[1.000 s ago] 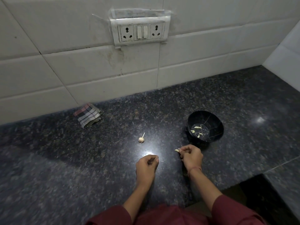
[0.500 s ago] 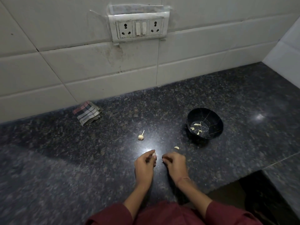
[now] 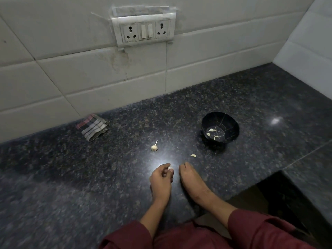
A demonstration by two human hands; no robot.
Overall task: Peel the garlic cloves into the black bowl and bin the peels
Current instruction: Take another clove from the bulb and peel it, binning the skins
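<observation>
The black bowl [image 3: 220, 127] stands on the dark granite counter at the right, with several pale peeled cloves [image 3: 212, 130] in it. A small garlic piece with a stalk [image 3: 154, 147] lies left of centre. One loose pale garlic piece [image 3: 193, 155] lies between the bowl and my hands. My left hand [image 3: 161, 179] is closed on a whitish garlic clove [image 3: 170, 167] at its fingertips. My right hand [image 3: 189, 174] rests just right of it, fingers curled; whether it pinches anything is hidden.
A folded checked cloth [image 3: 93, 127] lies by the tiled wall at the left. A socket panel [image 3: 143, 31] is on the wall above. The counter [image 3: 71, 177] drops off to a dark gap [image 3: 287, 198] at the lower right.
My right hand left a pale piece on the counter and came back left beside my left hand. My left hand now shows a clove at its fingertips.
</observation>
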